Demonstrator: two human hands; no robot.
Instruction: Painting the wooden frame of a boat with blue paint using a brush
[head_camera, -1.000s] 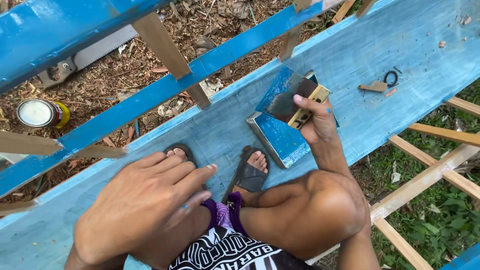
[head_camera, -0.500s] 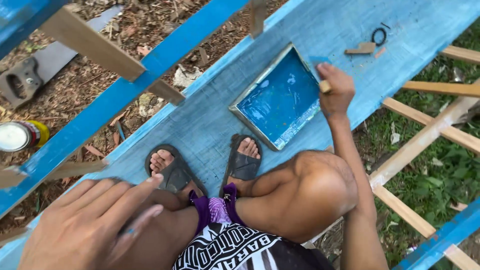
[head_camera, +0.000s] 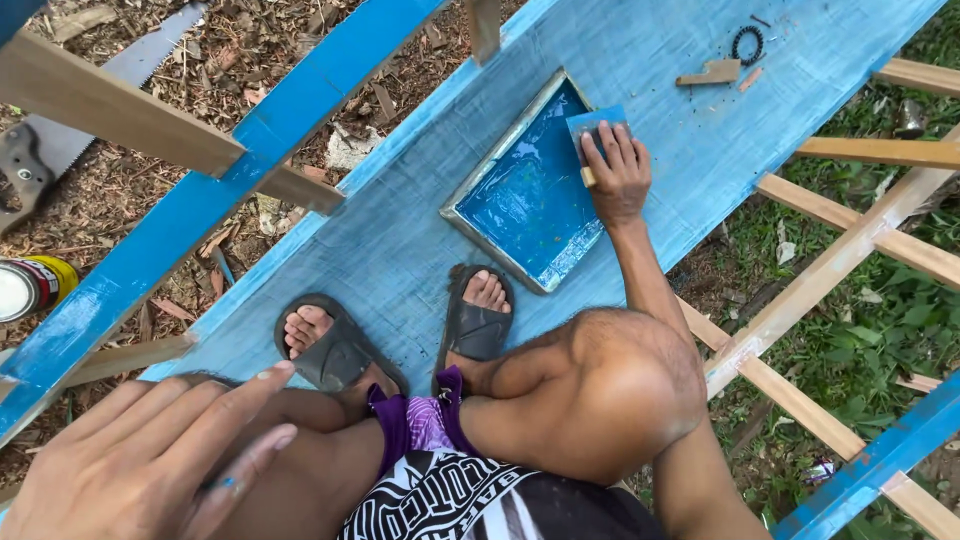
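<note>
Outdoors, the head view showed a blue-painted board (head_camera: 400, 240) over leaf litter. Right hand (head_camera: 618, 178) gripped a paint-coated brush (head_camera: 597, 128) at the rim of the paint tray (head_camera: 520, 200). Left hand (head_camera: 150, 460) hovered open, empty. Pressing the rim risked tipping paint near the sandalled feet (head_camera: 478, 320).

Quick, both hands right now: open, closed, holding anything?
Left hand: open, fingers spread, resting on the left knee, holding nothing.
Right hand: closed on a paintbrush over the tray of blue paint.
</note>
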